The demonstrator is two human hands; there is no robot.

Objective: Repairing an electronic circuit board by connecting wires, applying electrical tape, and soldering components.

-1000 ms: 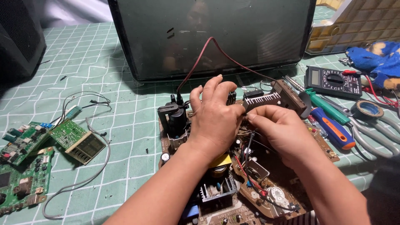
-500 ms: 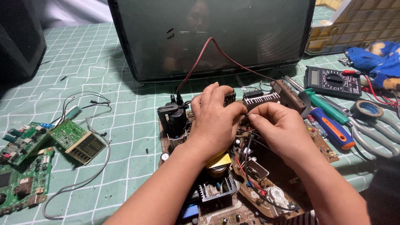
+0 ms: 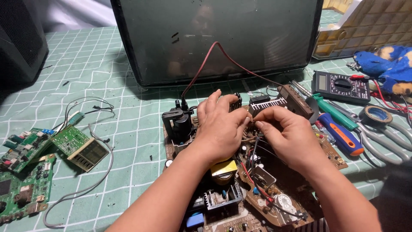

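Note:
A brown circuit board [image 3: 274, 202] crowded with parts lies on the green grid mat in front of a dark picture tube [image 3: 214, 38]. My left hand [image 3: 221, 126] rests palm down over the board's middle, fingers curled beside a black transformer [image 3: 178, 124]. My right hand [image 3: 285, 137] sits just right of it, fingertips pinched together near a finned black heat sink [image 3: 266, 103]. What the fingers pinch is too small to tell. A red lead [image 3: 206, 64] runs from the transformer up against the tube.
Green circuit boards [image 3: 25, 172] with grey wires lie at the left. A multimeter [image 3: 341, 86], screwdrivers [image 3: 341, 135], a tape roll [image 3: 380, 115], pliers and blue gloves [image 3: 386, 64] sit at the right. A black box [image 3: 17, 38] stands far left.
Both hands have drawn slightly closer together over the board, the right fingertips closing into a pinch near the left hand's fingers. Nothing else has moved.

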